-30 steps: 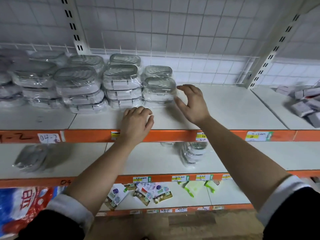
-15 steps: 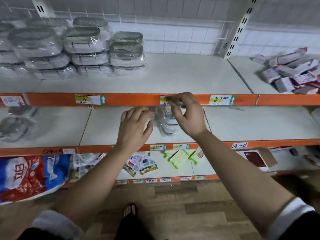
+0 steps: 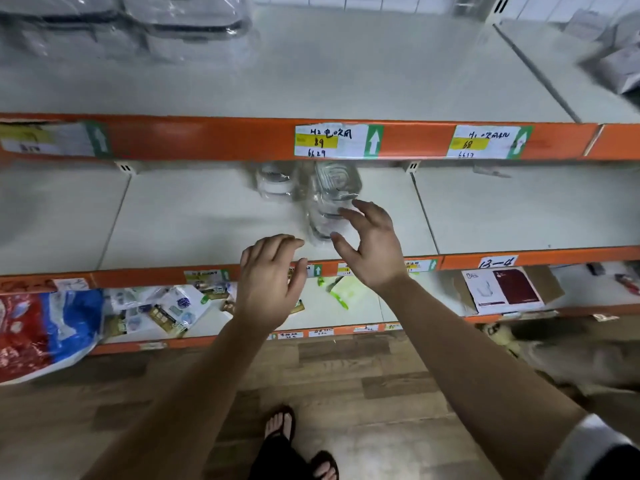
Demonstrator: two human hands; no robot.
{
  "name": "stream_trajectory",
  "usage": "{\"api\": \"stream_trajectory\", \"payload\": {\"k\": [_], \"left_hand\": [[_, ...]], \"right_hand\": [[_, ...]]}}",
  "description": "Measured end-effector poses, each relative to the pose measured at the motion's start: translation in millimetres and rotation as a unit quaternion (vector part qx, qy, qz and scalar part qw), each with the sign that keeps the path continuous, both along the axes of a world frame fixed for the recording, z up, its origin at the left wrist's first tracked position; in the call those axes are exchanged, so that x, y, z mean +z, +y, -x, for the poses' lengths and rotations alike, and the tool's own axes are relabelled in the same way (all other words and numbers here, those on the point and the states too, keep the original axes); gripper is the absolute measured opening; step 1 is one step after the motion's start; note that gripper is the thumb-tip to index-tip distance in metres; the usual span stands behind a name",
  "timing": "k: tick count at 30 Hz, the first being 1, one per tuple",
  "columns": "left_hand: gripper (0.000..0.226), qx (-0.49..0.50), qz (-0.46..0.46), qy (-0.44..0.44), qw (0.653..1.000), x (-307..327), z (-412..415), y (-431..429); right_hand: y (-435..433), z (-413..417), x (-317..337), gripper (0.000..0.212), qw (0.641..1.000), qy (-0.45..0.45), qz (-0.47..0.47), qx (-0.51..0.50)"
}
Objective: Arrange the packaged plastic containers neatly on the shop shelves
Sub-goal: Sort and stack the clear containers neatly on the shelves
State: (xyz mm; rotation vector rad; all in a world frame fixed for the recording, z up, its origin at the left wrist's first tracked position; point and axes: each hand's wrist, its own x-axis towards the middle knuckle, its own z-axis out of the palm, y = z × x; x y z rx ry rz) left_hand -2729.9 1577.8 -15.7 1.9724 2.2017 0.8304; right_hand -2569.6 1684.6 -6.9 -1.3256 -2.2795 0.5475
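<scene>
A clear plastic-wrapped pack of containers (image 3: pixel 329 199) lies on the middle shelf (image 3: pixel 194 216), partly under the upper shelf's orange edge. A second wrapped pack (image 3: pixel 275 181) sits just left of it. My right hand (image 3: pixel 370 244) is open, fingers spread, its fingertips at the near pack's right side. My left hand (image 3: pixel 272 282) hovers open at the shelf's front edge, just left of and below that pack. More wrapped containers (image 3: pixel 194 26) are stacked at the upper shelf's back left, blurred.
Orange shelf edges carry price labels (image 3: pixel 337 142). Small packets (image 3: pixel 156 313) and a green item (image 3: pixel 341 292) lie on the bottom shelf, a red-blue bag (image 3: pixel 41 334) at left, a boxed product (image 3: pixel 502 289) at right. Grey boxes (image 3: pixel 620 60) sit upper right. My sandalled feet (image 3: pixel 294 441) stand on wood flooring.
The view has tilted down from the upper shelf to the middle one. Both hands dropped from the upper shelf and now reach toward the wrapped pack on the middle shelf.
</scene>
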Motion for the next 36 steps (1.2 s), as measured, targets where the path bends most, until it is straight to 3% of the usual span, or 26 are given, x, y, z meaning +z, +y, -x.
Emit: {"api": "stream_trajectory", "payload": {"k": [5,9,15,20,26,31,36], "left_hand": [[0.039,-0.005,0.019,-0.015,1.000,-31,7,21],[0.042,-0.017,0.034,-0.013,0.999,-49,11,37],[0.040,-0.030,0.031,-0.028,0.999,-67,10,49],[0.034,-0.052,0.002,-0.034,0.998,-78,8,62],[0.033,-0.059,-0.066,-0.025,0.996,-76,-2,99],[0.047,-0.063,0.002,0.022,0.998,-69,-16,137],[0.062,0.002,0.085,0.110,0.990,-71,-32,171]], "right_hand": [[47,25,-32,0.063,0.996,-0.080,-0.028,-0.023],[70,48,-48,0.059,0.993,-0.081,-0.045,-0.068],[77,62,-57,0.036,0.986,-0.020,-0.088,-0.137],[79,42,-54,0.035,0.988,0.034,-0.107,-0.105],[63,-8,-64,0.035,0.972,0.070,-0.147,-0.169],[45,-39,-80,0.032,0.964,0.064,-0.133,-0.220],[30,-56,-94,0.032,0.964,0.048,-0.116,-0.234]]}}
